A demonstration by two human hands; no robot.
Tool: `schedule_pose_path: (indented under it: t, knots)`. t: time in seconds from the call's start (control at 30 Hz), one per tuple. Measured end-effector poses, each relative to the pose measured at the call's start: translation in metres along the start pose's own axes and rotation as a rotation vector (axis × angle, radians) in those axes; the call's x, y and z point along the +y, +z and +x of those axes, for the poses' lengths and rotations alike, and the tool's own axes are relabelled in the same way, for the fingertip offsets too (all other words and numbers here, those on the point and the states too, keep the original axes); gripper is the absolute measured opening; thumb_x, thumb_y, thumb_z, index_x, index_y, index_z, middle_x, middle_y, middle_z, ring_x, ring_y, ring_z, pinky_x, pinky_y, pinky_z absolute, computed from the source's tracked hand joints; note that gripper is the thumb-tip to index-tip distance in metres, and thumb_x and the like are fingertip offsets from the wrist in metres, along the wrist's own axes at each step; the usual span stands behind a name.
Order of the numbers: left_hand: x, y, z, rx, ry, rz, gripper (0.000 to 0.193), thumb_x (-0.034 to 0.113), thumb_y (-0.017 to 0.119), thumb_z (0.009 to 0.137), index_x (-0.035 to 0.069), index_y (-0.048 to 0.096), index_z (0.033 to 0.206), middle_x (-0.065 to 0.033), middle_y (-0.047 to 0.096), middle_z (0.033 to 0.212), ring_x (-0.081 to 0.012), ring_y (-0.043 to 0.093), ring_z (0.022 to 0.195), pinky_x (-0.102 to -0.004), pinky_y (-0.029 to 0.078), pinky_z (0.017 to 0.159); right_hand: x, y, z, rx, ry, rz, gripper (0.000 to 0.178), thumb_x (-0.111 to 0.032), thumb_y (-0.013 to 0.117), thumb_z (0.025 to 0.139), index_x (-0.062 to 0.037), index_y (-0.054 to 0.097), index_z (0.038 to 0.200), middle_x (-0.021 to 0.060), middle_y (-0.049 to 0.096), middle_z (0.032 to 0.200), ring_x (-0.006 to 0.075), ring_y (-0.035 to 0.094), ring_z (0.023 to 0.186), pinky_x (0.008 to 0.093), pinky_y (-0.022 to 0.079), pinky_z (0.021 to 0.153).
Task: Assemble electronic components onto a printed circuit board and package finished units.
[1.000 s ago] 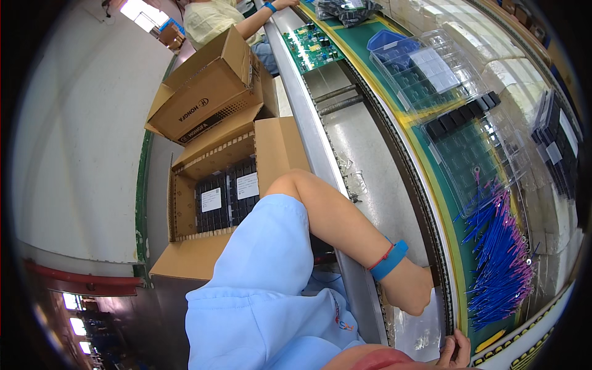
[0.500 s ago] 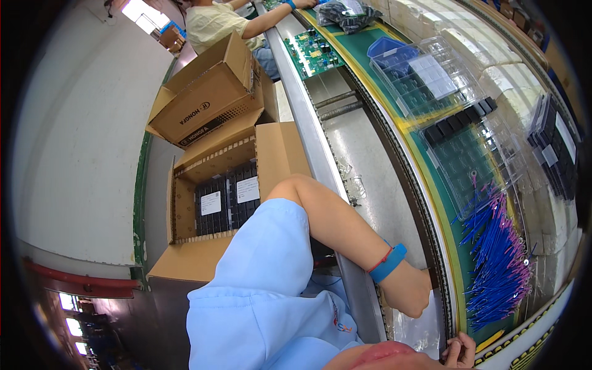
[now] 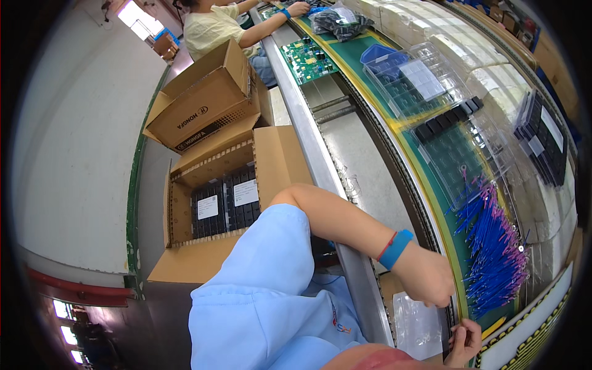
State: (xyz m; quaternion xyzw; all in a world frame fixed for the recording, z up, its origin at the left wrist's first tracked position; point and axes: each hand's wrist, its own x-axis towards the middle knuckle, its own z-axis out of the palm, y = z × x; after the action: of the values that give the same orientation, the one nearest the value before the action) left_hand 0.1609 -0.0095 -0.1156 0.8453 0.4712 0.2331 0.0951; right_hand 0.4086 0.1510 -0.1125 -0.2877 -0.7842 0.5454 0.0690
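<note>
My left hand [image 3: 425,277], with a blue wristband [image 3: 396,249] on its wrist, hangs over the inner rail of the workbench. Its fingers curl downward, closed; what they hold, if anything, is hidden beneath the hand. Below it lies a clear plastic bag [image 3: 414,324]. Close by at the lower edge, my right hand [image 3: 465,341] has its fingers bent together at the rail; I cannot make out anything in them. Just beyond both hands, a heap of blue wires with pinkish ends and ring terminals [image 3: 493,265] lies on the green mat [image 3: 430,161].
Clear trays [image 3: 456,154] with a row of black blocks sit beyond the wires, near a blue bin [image 3: 383,60]. A green circuit board [image 3: 307,60] rests across the rails. Left stands an open carton [image 3: 179,209] of black parts. Another person [image 3: 213,28] works farther up.
My left hand has moved right and slightly up, toward the mat's edge, uncovering more of the clear bag. My right hand has risen slightly. The whole view has shifted a little.
</note>
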Motion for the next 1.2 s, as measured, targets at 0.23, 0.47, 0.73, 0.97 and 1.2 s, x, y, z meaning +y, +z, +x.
schedule_pose_path:
  t: [0.23,0.47,0.73,0.97,1.2]
  knots:
    - [0.015,-0.106,-0.022,0.341,-0.096,0.01,0.02,0.027,0.059,0.085,0.008,0.06,0.092,-0.0077,0.057,0.084,-0.0265,0.059,0.082,-0.0371,0.047,0.069,0.014,-0.002,0.006,0.077,-0.158,0.158,0.024,-0.02,0.06,0.091,-0.0016,0.057,0.106,0.0048,0.057,0.074,0.0034,0.04,0.049,0.0157,0.028,0.042]
    - [-0.117,-0.204,-0.238,1.107,-0.8,0.486,0.019,0.013,0.064,0.084,0.006,0.069,0.101,-0.0069,0.069,0.089,-0.0143,0.066,0.079,-0.0256,0.052,0.071,0.016,-0.002,0.006,0.123,-0.139,0.165,0.02,-0.016,0.059,0.092,-0.0017,0.058,0.105,0.0058,0.057,0.073,0.0032,0.039,0.047,0.0154,0.027,0.04]
    - [-0.188,-0.213,-0.499,1.336,-1.733,0.671,0.045,0.026,0.05,0.087,0.002,0.051,0.126,-0.0148,0.064,0.113,-0.0297,0.059,0.109,-0.0409,0.043,0.093,-0.019,0.007,0.005,0.154,-0.029,0.171,0.017,-0.004,0.059,0.089,-0.0064,0.063,0.105,0.0037,0.063,0.078,0.0065,0.048,0.058,0.0183,0.037,0.049]
    - [-0.199,-0.218,-0.484,0.911,-1.733,0.81,0.07,0.048,0.044,0.089,0.003,0.028,0.141,-0.012,0.051,0.135,-0.033,0.048,0.123,-0.0418,0.033,0.103,-0.016,-0.002,-0.001,0.193,0.185,0.058,0.022,-0.006,0.059,0.087,-0.0081,0.064,0.108,0.0085,0.067,0.086,0.0142,0.057,0.064,0.026,0.045,0.054]
    - [-0.231,-0.224,-0.52,0.685,-1.888,0.712,0.08,0.068,0.028,0.087,0.012,0.024,0.145,-0.0199,0.044,0.139,-0.0411,0.043,0.126,-0.0492,0.029,0.104,0.003,0.001,-0.001,0.278,0.042,0.09,0.016,-0.015,0.057,0.091,-0.0026,0.058,0.1,0.0049,0.057,0.066,0.0029,0.039,0.045,0.0154,0.028,0.04]
